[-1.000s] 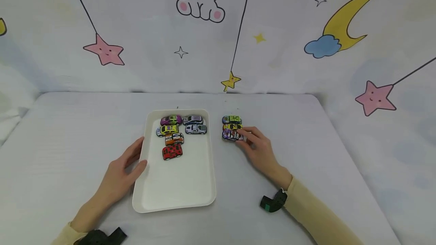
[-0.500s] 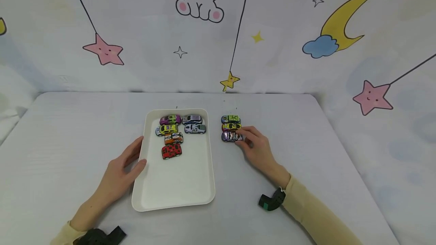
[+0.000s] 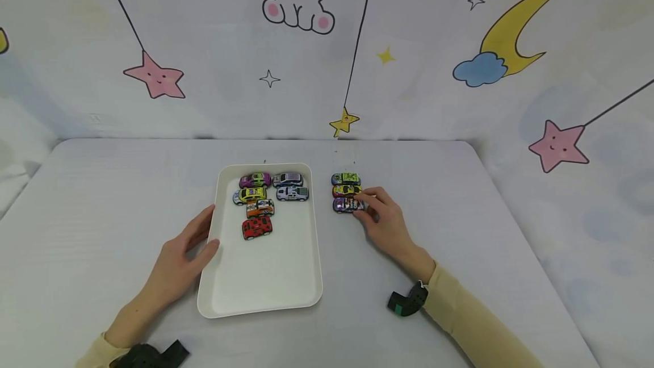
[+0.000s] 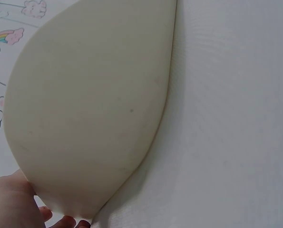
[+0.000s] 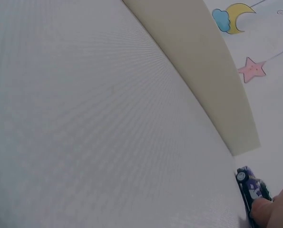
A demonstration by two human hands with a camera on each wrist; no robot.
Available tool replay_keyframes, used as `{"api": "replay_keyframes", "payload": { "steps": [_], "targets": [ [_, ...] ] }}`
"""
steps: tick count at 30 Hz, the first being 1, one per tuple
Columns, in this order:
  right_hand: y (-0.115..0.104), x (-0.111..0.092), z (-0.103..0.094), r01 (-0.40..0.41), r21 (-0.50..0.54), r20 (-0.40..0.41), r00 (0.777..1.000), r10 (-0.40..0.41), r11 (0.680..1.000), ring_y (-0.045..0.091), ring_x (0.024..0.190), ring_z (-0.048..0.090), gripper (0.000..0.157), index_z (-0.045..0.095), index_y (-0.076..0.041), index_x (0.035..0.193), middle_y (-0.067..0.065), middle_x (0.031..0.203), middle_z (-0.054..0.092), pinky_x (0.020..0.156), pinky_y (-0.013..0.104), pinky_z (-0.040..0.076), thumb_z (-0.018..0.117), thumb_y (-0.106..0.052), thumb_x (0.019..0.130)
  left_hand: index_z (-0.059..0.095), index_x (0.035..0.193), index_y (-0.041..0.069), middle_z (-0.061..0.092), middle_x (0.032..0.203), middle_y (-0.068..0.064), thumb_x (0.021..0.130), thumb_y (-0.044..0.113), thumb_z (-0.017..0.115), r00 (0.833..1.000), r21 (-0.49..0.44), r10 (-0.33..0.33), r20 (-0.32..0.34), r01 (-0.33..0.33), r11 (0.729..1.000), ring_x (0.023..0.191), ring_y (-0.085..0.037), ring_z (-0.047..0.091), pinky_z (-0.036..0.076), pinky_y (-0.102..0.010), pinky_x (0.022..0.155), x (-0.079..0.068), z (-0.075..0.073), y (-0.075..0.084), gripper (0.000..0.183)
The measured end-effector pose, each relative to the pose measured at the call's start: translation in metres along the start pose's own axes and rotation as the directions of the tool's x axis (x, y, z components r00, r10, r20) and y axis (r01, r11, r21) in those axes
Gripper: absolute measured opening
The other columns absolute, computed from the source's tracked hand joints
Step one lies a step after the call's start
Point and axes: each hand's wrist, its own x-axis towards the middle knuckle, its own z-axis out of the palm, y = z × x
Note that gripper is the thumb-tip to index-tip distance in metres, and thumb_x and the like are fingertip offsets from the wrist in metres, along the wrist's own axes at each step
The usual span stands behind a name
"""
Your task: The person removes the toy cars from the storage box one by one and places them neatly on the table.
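Observation:
At the left rim of the white tray (image 3: 260,277), my left hand (image 3: 176,266) grips the edge, its thumb reaching over the rim. In the left wrist view the tray's outer wall (image 4: 93,104) fills much of the picture, with fingertips (image 4: 67,221) at its end. My right hand (image 3: 388,229) pinches a purple toy car (image 3: 345,205) by its right end, thumb and index finger on either side. That car is the nearest of a short column beside the tray, below a yellow toy car (image 3: 345,191) and a green toy car (image 3: 346,178).
Inside the tray several toy cars are grouped toward the far end: a purple-green one (image 3: 255,180), a yellow one (image 3: 250,195), an orange one (image 3: 260,208), a red one (image 3: 257,228) and two silver-grey ones (image 3: 292,193). A printed backdrop (image 3: 219,44) rises behind the table.
The purple car, pinched in my right hand, has shifted slightly toward me and straightened beneath the yellow car. My left hand stays on the tray.

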Motion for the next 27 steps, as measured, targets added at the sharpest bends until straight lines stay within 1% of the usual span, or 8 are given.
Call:
{"api": "replay_keyframes", "payload": {
  "steps": [9, 14, 20, 27],
  "targets": [
    [-0.0011, -0.0001, -0.0007, -0.028, -0.008, 0.009, 1.0, 0.028, 1.0, 0.011, 0.071, 0.054, 0.031, 0.072, -0.001, 0.111, 0.011, 0.111, 0.061, 0.061, 0.024, 0.046, 0.078, 0.005, 0.081, 0.035, 0.156, 0.021, 0.052, 0.147, -0.015, 0.098, 0.017, 0.064, 1.0, 0.006, -0.006, 0.005, 0.006, 1.0, 0.12, 0.015, 0.047, 0.032, 0.001, 0.095, 0.0004, -0.0001, -0.0006, 0.065],
    [-0.0025, 0.0003, -0.0017, -0.045, -0.01, 0.016, 0.999, 0.046, 0.999, 0.01, 0.071, 0.053, 0.03, 0.072, -0.001, 0.111, 0.011, 0.11, 0.06, 0.061, 0.024, 0.046, 0.078, 0.005, 0.082, 0.036, 0.156, 0.019, 0.052, 0.148, -0.015, 0.098, 0.016, 0.064, 1.0, 0.003, -0.005, 0.005, 0.005, 1.0, 0.119, 0.017, 0.046, 0.032, 0.001, 0.095, 0.0004, -0.0002, -0.0003, 0.065],
    [-0.0036, 0.0009, -0.0022, -0.044, -0.01, 0.021, 0.999, 0.044, 0.999, 0.011, 0.071, 0.053, 0.03, 0.072, 0.0, 0.112, 0.012, 0.111, 0.06, 0.061, 0.025, 0.046, 0.077, 0.004, 0.083, 0.036, 0.156, 0.019, 0.052, 0.147, -0.016, 0.098, 0.016, 0.063, 1.0, -0.004, -0.002, 0.003, 0.002, 1.0, 0.119, 0.02, 0.044, 0.032, 0.001, 0.095, 0.0002, -0.0006, 0.0005, 0.064],
    [-0.0035, 0.0007, -0.0018, -0.05, -0.012, 0.024, 0.998, 0.05, 0.999, 0.011, 0.072, 0.054, 0.03, 0.072, -0.001, 0.112, 0.012, 0.112, 0.059, 0.062, 0.025, 0.046, 0.077, 0.005, 0.083, 0.036, 0.156, 0.019, 0.052, 0.147, -0.016, 0.098, 0.016, 0.064, 1.0, -0.004, -0.001, 0.003, 0.001, 1.0, 0.119, 0.019, 0.044, 0.032, 0.001, 0.095, 0.0003, -0.0002, 0.0, 0.065]
  ]
}}
